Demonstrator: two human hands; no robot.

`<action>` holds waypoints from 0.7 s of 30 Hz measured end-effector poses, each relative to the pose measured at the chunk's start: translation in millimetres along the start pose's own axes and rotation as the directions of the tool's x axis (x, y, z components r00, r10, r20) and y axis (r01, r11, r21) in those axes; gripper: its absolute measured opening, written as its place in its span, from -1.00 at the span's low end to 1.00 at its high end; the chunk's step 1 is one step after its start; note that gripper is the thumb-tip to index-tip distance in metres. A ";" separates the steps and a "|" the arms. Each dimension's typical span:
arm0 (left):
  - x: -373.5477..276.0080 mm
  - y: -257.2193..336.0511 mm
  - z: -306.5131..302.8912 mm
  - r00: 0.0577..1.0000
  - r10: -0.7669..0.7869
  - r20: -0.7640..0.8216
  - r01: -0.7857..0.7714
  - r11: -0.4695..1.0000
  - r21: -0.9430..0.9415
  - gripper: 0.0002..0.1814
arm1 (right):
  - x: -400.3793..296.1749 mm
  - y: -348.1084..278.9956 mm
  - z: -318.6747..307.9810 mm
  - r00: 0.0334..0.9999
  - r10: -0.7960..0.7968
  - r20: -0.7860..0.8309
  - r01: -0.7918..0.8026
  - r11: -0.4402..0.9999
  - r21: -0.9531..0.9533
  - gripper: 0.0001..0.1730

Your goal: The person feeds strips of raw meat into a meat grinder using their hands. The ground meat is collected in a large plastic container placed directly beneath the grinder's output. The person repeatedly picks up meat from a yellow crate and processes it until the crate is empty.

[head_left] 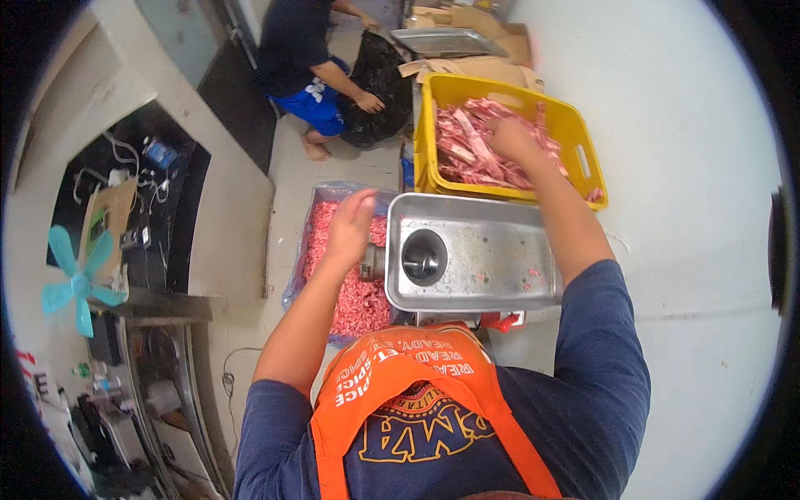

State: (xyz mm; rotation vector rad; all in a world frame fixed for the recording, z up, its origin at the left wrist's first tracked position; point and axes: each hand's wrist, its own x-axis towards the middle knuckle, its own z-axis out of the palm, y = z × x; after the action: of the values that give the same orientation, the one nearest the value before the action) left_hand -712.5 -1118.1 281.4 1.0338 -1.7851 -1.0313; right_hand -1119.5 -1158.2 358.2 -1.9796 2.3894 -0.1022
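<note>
My right hand (509, 139) reaches into a yellow plastic crate (431, 150) and touches the raw meat strips (472, 140) heaped inside; its fingertips are partly hidden, so a grip cannot be made out. My left hand (350, 231), with fingers extended, hovers by the outlet of a meat grinder (374, 262). Below it, ground meat (359, 306) fills a bin lined with clear plastic (297, 275). Between the two hands lies the grinder's metal feed tray (481, 250), with small meat scraps on it. Its round feed throat (425, 257) shows no meat at the opening.
Beyond the bin, another person (306, 69) crouches and handles a black plastic bag (378, 94). Flattened cardboard (475, 65) and a metal tray (450, 42) stand behind the crate. A white wall (681, 250) runs along the right. A cable (228, 381) lies on the floor at left.
</note>
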 end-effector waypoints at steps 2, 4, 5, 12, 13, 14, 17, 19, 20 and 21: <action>-23.9 -50.3 -38.7 0.967 -0.219 -0.134 0.223 0.975 0.017 -0.63 | 34.4 -29.8 8.8 0.998 -0.049 0.045 0.052 0.996 -0.075 -0.58; -67.0 -97.7 -61.8 0.889 -0.392 -0.236 0.415 0.908 0.056 -0.63 | 63.2 -33.8 25.1 0.982 -0.159 0.102 0.171 0.978 -0.116 -0.47; -84.2 -115.2 -68.9 0.861 -0.438 -0.260 0.475 0.875 0.097 -0.64 | 76.4 -10.1 48.1 0.982 -0.148 0.114 0.157 0.985 -0.075 -0.42; -200.6 -175.6 -85.7 0.651 -0.706 -0.278 0.757 0.628 0.179 -0.62 | 103.7 17.2 136.4 0.952 -0.296 0.083 0.298 0.954 -0.012 -0.19; -206.6 -181.9 -85.9 0.652 -0.713 -0.259 0.758 0.622 0.194 -0.61 | 107.2 20.1 129.9 0.972 -0.217 0.092 0.218 0.976 0.002 -0.17; -210.7 -189.0 -87.3 0.655 -0.719 -0.235 0.756 0.619 0.212 -0.60 | 108.7 25.6 121.8 0.986 -0.130 0.102 0.129 0.992 0.013 -0.15; -217.5 -208.3 -87.3 0.668 -0.723 -0.175 0.739 0.618 0.267 -0.58 | 99.2 19.7 90.6 0.994 -0.106 -0.007 0.106 0.994 0.026 -0.06; -201.5 -213.2 -83.0 0.691 -0.718 -0.088 0.702 0.637 0.317 -0.56 | 71.7 21.8 47.9 0.995 0.101 0.026 -0.100 0.995 -0.015 -0.05; -194.4 -214.7 -80.1 0.694 -0.719 -0.037 0.684 0.643 0.346 -0.56 | 62.3 57.2 51.6 0.935 -0.174 -0.308 0.175 0.984 -0.026 -0.07; -197.2 -213.9 -83.6 0.679 -0.733 -0.026 0.687 0.623 0.374 -0.55 | 42.0 33.1 26.0 0.962 -0.079 -0.260 0.101 0.992 0.072 -0.09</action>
State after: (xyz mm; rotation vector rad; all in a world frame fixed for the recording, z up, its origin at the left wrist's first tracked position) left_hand -517.4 -1029.5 67.6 2.0720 -1.7115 -1.2741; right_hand -1157.9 -1194.1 330.4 -2.1535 2.3903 -0.4837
